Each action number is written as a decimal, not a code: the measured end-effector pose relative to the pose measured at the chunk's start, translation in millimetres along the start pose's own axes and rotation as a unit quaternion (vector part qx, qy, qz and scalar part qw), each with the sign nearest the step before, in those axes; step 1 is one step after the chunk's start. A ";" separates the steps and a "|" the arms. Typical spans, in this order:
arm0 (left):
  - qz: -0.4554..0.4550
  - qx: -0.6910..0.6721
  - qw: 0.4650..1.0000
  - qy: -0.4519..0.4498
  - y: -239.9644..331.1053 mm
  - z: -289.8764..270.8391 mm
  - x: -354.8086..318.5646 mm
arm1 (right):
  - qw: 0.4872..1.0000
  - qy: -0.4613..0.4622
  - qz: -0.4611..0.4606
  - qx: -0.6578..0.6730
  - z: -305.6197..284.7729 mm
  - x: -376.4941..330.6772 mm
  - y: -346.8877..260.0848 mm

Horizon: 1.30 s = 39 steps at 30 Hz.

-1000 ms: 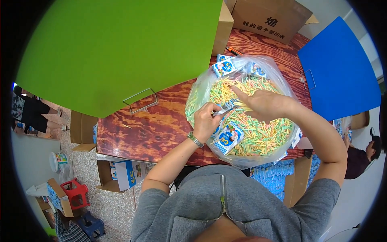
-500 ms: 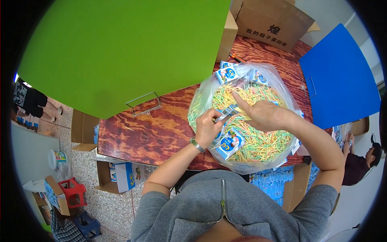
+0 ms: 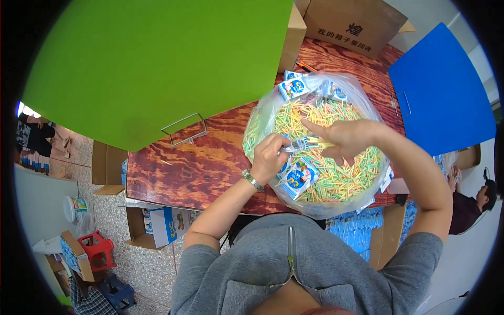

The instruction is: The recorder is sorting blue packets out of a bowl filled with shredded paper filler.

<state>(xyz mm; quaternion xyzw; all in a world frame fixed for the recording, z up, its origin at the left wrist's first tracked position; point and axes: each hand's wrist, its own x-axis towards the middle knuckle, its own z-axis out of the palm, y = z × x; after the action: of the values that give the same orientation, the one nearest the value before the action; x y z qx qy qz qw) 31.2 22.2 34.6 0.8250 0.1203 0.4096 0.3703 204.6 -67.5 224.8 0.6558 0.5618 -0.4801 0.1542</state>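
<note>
A large clear plastic bag (image 3: 368,101) lies spread on the table, full of loose thin sticks (image 3: 344,186) in yellow, green, orange and pink. Above the heap, my left hand (image 3: 269,156) is closed on the end of a small blue-and-white packet (image 3: 300,144). My right hand (image 3: 355,139) grips a few yellowish sticks, their ends at the packet's right end; its index finger points out to the left. Whether the sticks are inside the packet I cannot tell. Another blue-and-white packet (image 3: 299,179) rests on the sticks below my left hand.
More packets (image 3: 292,88) lie at the bag's far edge. A green panel (image 3: 168,63) covers the table's left; a blue panel (image 3: 443,89) stands right. Cardboard boxes (image 3: 352,26) are behind. Below the table is a box of blue packets (image 3: 357,233). Another person (image 3: 472,207) sits far right.
My right hand has drawn back slightly from the heap, and yellowish sticks now show between it and the packet. The packet has turned more level in my left hand.
</note>
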 end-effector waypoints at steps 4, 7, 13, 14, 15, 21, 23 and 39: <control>0.045 -0.007 0.999 -0.002 -0.3 -0.9 3.1 | 0.998 -0.063 0.018 -0.010 -17.2 1.2 -4.0; 0.067 0.002 0.998 -0.003 -0.2 0.0 3.8 | 0.996 -0.082 0.021 -0.009 -22.9 2.3 -3.3; 0.074 0.003 0.997 -0.012 -2.4 -2.0 1.4 | 0.993 -0.109 0.030 0.027 -29.4 6.8 4.4; 0.074 0.002 0.997 -0.013 -2.0 -1.4 0.7 | 0.993 -0.109 0.031 0.028 -29.0 6.6 4.6; 0.054 -0.008 0.998 -0.011 -1.2 -0.5 0.0 | 0.993 -0.106 0.036 0.036 -28.6 6.4 4.6; 0.038 0.015 0.999 -0.007 2.4 -0.4 -0.8 | 0.993 -0.105 0.021 0.043 -30.0 6.0 -5.8; 0.037 0.021 0.999 -0.005 2.9 -0.2 0.3 | 0.994 -0.104 0.020 0.038 -30.4 5.5 -6.6; 0.019 -0.031 0.999 0.006 6.5 2.4 0.3 | 0.994 -0.107 0.025 0.027 -28.5 9.4 -2.4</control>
<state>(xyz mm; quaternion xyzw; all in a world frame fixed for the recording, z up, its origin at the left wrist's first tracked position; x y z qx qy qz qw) 32.5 16.6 38.5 0.8129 0.0938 0.4252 0.3868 214.6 -40.0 232.1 0.6185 0.5122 -0.5583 0.2083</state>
